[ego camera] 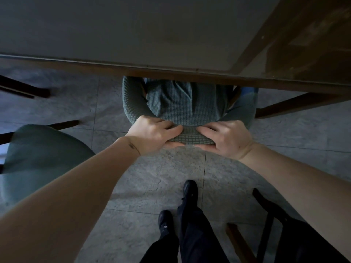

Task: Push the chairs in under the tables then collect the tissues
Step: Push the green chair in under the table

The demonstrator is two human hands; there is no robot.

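A chair with a teal-green waffle-weave cover (182, 105) stands right in front of me, its seat partly hidden under the edge of the table (133, 31). My left hand (153, 135) grips the top of the chair's backrest on the left, fingers over the front and thumb behind. Beside it my right hand (226, 137) grips the same backrest top on the right. No tissues are in view.
A second teal chair (43, 156) stands at my left, away from the table. Dark wooden legs of another chair (266, 234) are at the lower right. The table's wooden legs (290, 105) angle out on both sides. My feet in black shoes (190, 190) stand on the grey tiled floor.
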